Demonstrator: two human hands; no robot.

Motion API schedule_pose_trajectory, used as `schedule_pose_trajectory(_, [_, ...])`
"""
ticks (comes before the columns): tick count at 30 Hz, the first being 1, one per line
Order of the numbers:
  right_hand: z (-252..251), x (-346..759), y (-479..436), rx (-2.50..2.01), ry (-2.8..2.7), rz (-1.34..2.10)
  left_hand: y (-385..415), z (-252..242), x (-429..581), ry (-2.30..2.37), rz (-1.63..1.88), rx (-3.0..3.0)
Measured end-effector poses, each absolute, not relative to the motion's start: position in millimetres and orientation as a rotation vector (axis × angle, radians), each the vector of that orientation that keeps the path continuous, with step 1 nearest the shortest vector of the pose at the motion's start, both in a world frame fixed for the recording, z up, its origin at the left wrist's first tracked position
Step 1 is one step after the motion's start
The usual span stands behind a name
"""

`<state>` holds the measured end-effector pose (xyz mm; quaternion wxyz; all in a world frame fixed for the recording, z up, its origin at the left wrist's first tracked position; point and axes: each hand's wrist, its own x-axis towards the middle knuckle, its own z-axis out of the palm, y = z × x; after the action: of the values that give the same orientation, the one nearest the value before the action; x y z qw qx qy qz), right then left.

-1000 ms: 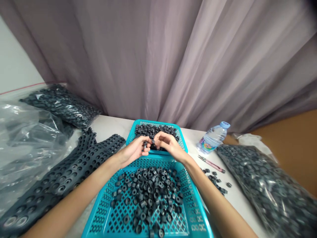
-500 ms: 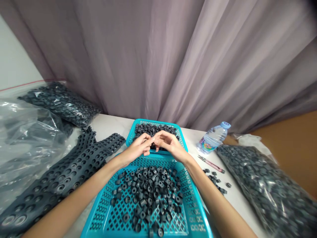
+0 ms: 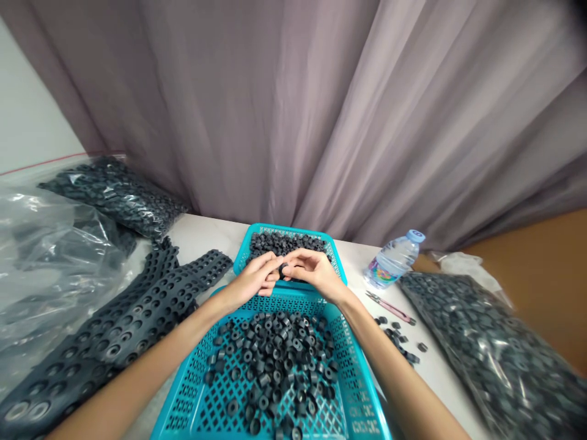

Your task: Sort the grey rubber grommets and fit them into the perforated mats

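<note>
The left hand [image 3: 251, 282] and right hand [image 3: 316, 273] clamp their fingers on one black piece [image 3: 283, 271] by the far basket [image 3: 338, 261].

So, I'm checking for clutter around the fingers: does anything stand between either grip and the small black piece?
Nothing visible does. The small black piece sits at the fingertips of both the left grip and the right grip; the far turquoise basket shows behind them, not in between.

Room above near basket [image 3: 364, 391]; right of far basket [image 3: 340, 263], bottle [image 3: 392, 261] (capped) obstructs.
</note>
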<state>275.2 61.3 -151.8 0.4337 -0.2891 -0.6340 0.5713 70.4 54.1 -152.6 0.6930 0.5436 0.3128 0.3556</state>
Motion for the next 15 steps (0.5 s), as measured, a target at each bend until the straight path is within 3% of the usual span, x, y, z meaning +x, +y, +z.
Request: schedule_pose_trajectory(15, [-152.8, 270.9, 58.8, -0.685, -1.690, 1.348, 54.0, -162.9, 72.7, 0.735, 0.837, 1.377])
